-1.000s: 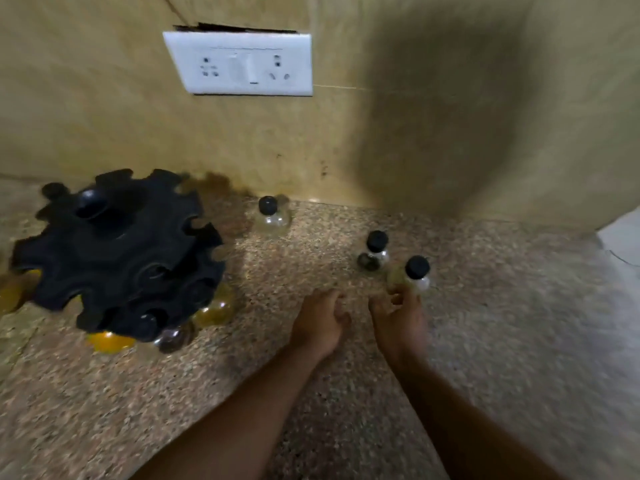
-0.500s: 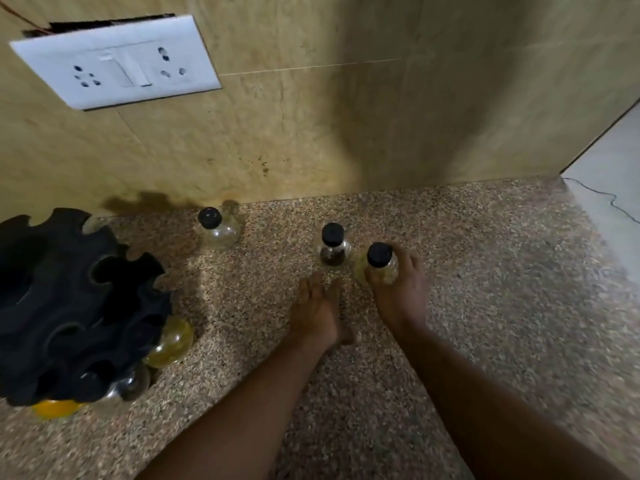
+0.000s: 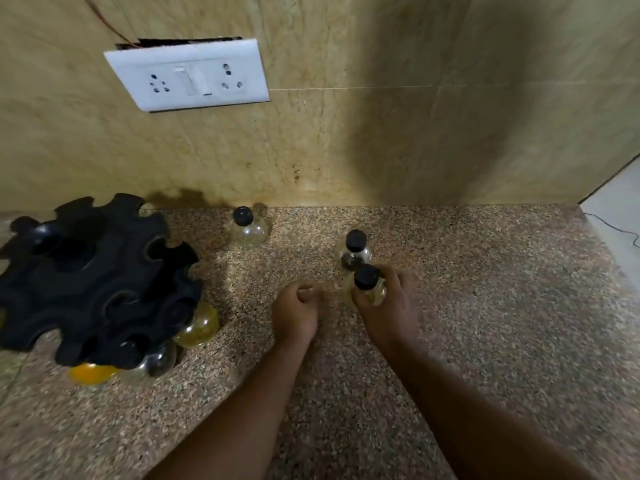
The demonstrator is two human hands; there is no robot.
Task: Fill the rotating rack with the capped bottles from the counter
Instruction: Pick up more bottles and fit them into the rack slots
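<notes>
Right hand [image 3: 391, 306]: fingers and thumb curled round the yellowish bottle [image 3: 367, 284], gripping its round body below the black cap.
Left hand [image 3: 296, 313]: fingers curled under, nothing visible in its grasp; it sits on the tabletop [image 3: 485, 306] just beside the right hand.
Head view, held bottle: upright, at or just above the tabletop; contact cannot be told.
Head view, rotating rack [image 3: 93, 271]: black, at the left, well apart from both hands.
Done: three bottles hang in the near slots, namely a yellow-green bottle [image 3: 197, 323], a dark bottle [image 3: 157, 360] and an orange bottle [image 3: 90, 372].
Left to do: several slots show open. A dark-filled bottle [image 3: 355, 251] stands just behind the held one, and a clear bottle [image 3: 247, 226] stands near the wall.
Judged progress: partway; at least three bottles are not yet racked.
</notes>
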